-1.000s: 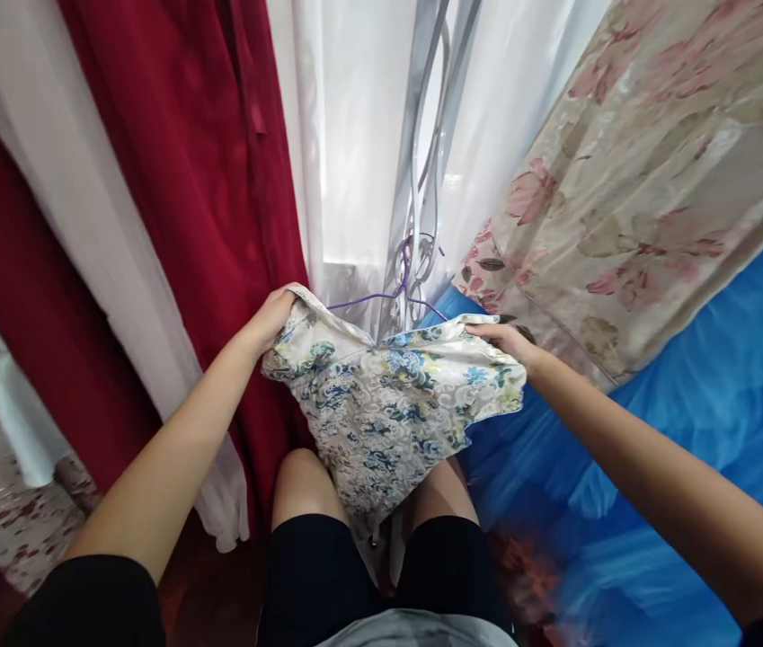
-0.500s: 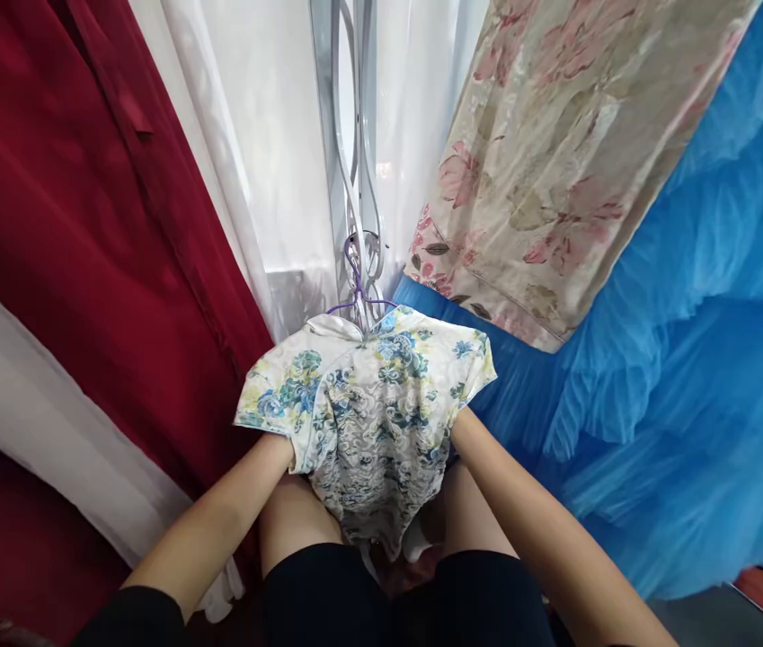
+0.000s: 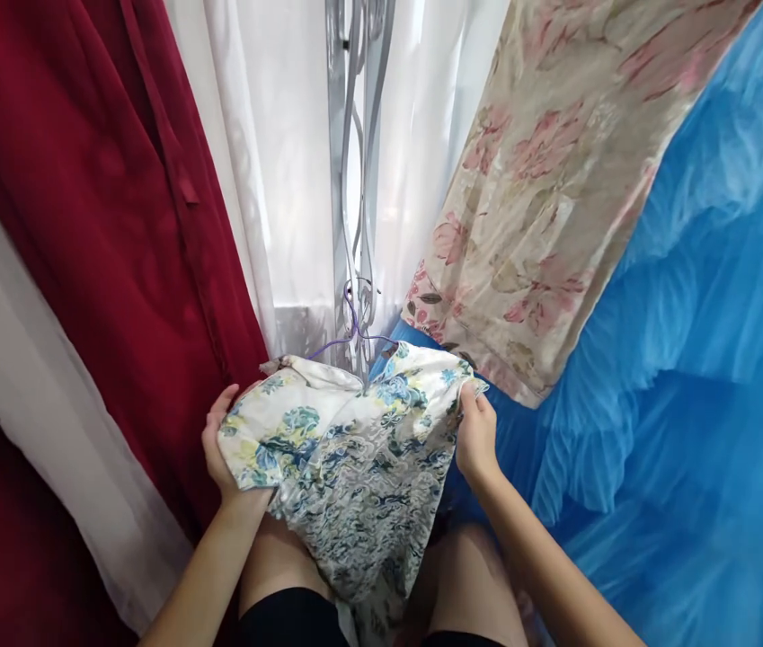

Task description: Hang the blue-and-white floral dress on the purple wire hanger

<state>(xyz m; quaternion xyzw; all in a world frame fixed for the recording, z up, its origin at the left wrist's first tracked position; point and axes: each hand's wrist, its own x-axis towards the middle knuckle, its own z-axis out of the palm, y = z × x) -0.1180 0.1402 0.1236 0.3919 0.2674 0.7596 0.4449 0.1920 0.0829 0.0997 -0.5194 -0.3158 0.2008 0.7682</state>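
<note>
A white short-sleeved blouse with blue, green and yellow flowers hangs before me on a purple hanger. The hanger's hook sits by a curved white metal frame. My left hand is closed on the blouse's left sleeve; the fabric covers part of the palm and some fingers. At the other side my right hand grips the right sleeve edge between thumb and fingers. The lower part of the blouse drapes down between my legs.
Dark red fabric and white cloth hang at the left. On the right are a beige garment with pink flowers and a blue tulle dress. White curtain-like fabric lies behind the frame.
Both hands have come out from under the sleeves and now hold them from the outer sides. The blouse spreads wider on the left, and the view has tilted up slightly.
</note>
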